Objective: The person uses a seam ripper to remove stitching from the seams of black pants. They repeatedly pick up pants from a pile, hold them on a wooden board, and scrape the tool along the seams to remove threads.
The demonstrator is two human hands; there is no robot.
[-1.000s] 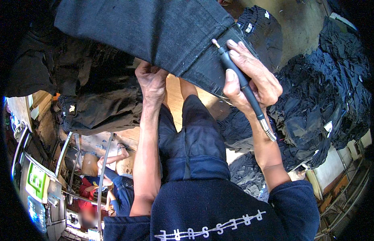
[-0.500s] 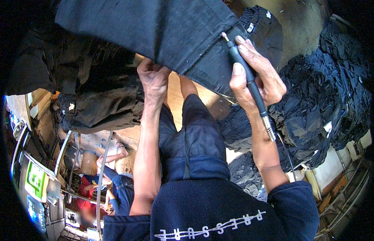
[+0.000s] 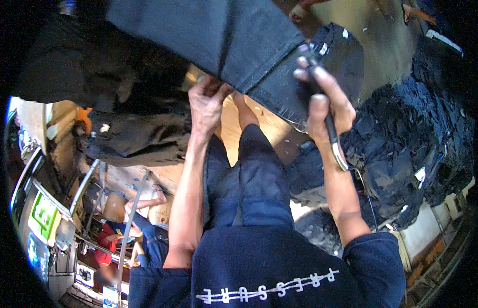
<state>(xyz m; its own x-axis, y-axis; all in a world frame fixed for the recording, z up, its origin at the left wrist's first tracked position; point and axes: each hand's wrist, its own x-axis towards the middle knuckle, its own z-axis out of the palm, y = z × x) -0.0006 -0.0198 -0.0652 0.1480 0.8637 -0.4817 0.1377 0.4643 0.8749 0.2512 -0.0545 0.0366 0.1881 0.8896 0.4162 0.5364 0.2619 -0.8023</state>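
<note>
A dark blue-black garment piece point(image 3: 187, 33) with a raised seam stretches in front of me, its frayed lower edge running down to the right. Fingers bent, my left hand point(image 3: 207, 100) pinches that edge near its middle. My right hand point(image 3: 334, 100) is closed around a pen-shaped handpiece point(image 3: 337, 153) with a dark grip, a metal rear end and a thin cord. Its front end, smeared by motion, is at the cloth near the seam; I cannot tell whether it touches.
A heap of dark cloth point(image 3: 398, 138) lies to the right. Dark garments point(image 3: 136, 136) hang or lie at the left. A folded dark garment with an elastic waist point(image 3: 347, 61) sits beyond my right hand. Another person point(image 3: 141, 241) sits at lower left, behind a metal rail.
The cloth and my left hand have shifted right and slightly down in view. My right hand has tilted the handpiece, its front end now blurred over the cloth near the seam.
</note>
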